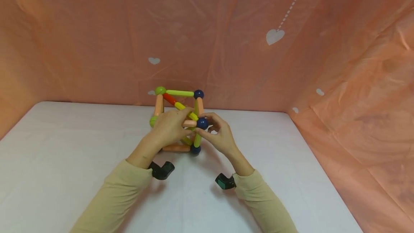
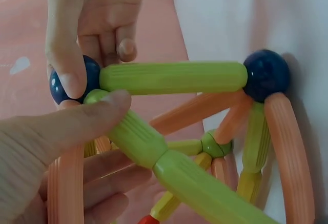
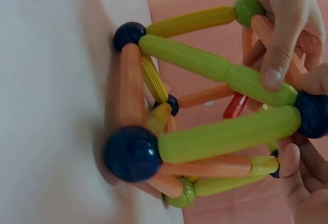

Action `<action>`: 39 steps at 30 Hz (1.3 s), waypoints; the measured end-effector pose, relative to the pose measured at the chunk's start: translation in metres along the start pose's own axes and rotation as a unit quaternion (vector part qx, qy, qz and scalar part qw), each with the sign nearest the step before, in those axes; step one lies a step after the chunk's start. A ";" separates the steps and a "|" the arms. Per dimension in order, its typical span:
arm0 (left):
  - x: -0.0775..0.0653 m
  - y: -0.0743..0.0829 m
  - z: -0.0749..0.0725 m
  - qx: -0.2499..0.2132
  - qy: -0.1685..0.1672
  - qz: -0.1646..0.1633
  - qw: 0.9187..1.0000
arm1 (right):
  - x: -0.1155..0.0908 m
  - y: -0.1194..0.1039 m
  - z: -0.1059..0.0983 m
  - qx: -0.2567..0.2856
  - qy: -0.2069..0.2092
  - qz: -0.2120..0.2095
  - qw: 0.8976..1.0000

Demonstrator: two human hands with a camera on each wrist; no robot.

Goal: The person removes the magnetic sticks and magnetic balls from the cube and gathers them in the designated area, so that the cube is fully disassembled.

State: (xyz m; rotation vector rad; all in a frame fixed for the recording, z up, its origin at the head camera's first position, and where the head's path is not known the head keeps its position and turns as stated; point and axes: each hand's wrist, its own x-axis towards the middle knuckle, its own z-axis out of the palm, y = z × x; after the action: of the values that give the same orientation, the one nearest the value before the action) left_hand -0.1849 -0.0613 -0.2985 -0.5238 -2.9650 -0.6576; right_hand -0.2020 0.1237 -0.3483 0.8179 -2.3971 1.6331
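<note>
A cube-like frame of rods and balls stands on the table; a green ball (image 1: 160, 90) and a navy ball (image 1: 198, 94) top its back corners. At the near top right corner, my right hand (image 1: 220, 132) pinches another navy ball (image 3: 311, 115) between thumb and fingers. My left hand (image 1: 169, 127) reaches over the near side. In the left wrist view its thumb lies on a diagonal green rod (image 2: 136, 131) close to that ball, with its fingers behind, pinching the rod. This diagonal is two green rods end to end. An upright green rod (image 3: 230, 134) joins the pinched ball to a lower navy ball (image 3: 132, 154).
A white cloth covers the table (image 1: 81, 190), and an orange curtain (image 1: 210, 39) with pale hearts hangs behind and at the right. Black wrist cameras (image 1: 163, 170) jut inward from both sleeves. A red rod (image 1: 169, 99) and a yellow rod (image 1: 184, 109) slant across the frame's top.
</note>
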 end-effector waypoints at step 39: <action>-0.002 0.003 0.006 0.029 0.043 0.046 0.998 | -0.007 -0.007 0.009 0.044 0.068 0.049 0.995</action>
State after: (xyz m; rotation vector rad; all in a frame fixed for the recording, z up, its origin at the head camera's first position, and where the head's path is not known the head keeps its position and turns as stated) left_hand -0.1816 -0.0567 -0.3028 -0.6084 -2.8510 -0.5688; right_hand -0.1906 0.1162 -0.3488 0.5876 -2.3202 1.7800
